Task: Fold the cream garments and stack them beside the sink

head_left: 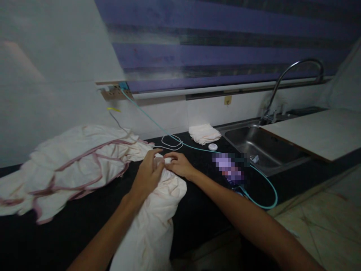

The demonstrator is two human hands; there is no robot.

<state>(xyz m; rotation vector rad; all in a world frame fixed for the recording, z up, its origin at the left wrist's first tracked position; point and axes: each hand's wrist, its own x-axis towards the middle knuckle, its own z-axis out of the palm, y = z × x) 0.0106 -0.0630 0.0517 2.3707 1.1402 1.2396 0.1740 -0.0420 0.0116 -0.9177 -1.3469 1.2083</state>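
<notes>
A large cream cloth (76, 165) with pink piping lies spread over the black counter (197, 214) and hangs off its front edge. My left hand (148, 174) and my right hand (178, 163) meet at the cloth's upper corner, both pinching its fabric, fingertips nearly touching.
A teal cable (262, 205) runs from a wall socket (114, 91) across the counter to a blurred phone (229, 169). A white cable loop (170, 142), a folded cream cloth (203, 133) and a small white disc (213, 146) lie behind. At right are a steel sink (262, 148), tap (282, 81) and light board (316, 131).
</notes>
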